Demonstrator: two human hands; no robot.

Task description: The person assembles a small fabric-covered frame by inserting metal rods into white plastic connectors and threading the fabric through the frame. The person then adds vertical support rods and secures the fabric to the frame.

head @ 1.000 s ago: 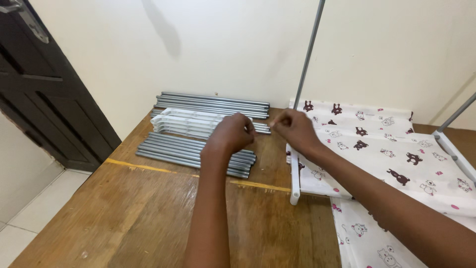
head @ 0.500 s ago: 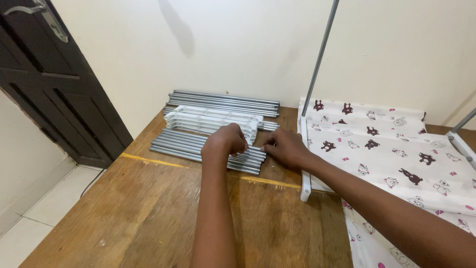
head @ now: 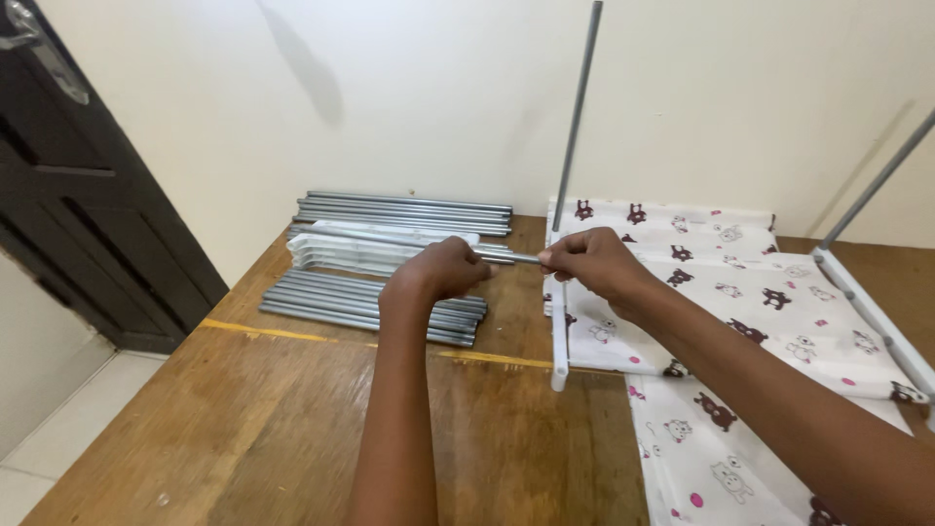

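Both hands hold one thin grey metal rod (head: 511, 257) above the brown wooden table (head: 243, 429) — the left hand (head: 443, 270) is clenched around it, the right hand (head: 589, 261) pinches its end with the fingers. Just under them lie a bundle of grey metal tubes (head: 360, 304) and a white cloth with small bear prints (head: 721, 282) — near the pale wall.

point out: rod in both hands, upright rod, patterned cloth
held metal rod (head: 513, 257), head view, bare stretch between the two hands
upright grey rod (head: 577, 115), head view, mid shaft
patterned cloth (head: 740, 282), head view, flat top panel
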